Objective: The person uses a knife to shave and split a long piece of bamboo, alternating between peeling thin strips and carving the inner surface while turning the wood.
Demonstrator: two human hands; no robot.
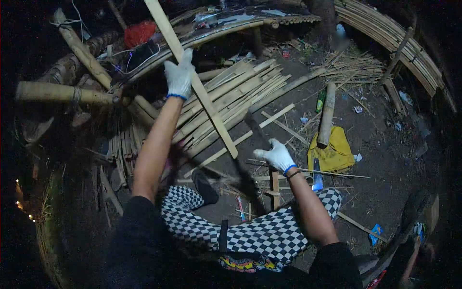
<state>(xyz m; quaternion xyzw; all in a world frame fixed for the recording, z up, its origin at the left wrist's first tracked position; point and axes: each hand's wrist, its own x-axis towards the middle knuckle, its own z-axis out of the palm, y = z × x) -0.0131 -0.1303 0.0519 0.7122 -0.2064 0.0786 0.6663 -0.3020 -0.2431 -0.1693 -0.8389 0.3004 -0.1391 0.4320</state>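
Note:
My left hand (179,76), in a white glove with a blue cuff, grips a long flat bamboo strip (208,103) that slants from the top down to the right. My right hand (279,155), gloved the same way, is closed on the handle end of a dark blade (257,128) pointing up and left. The strip's lower end lies left of my right hand, apart from it. Behind the strip lies a pile of split bamboo (250,84).
A yellow cloth (336,153) lies right of my right hand, with a bamboo log (327,115) partly on it. Bamboo poles (62,92) jut in from the left. A low bamboo platform (226,29) stands behind. Part of another person's arm (410,262) shows at lower right.

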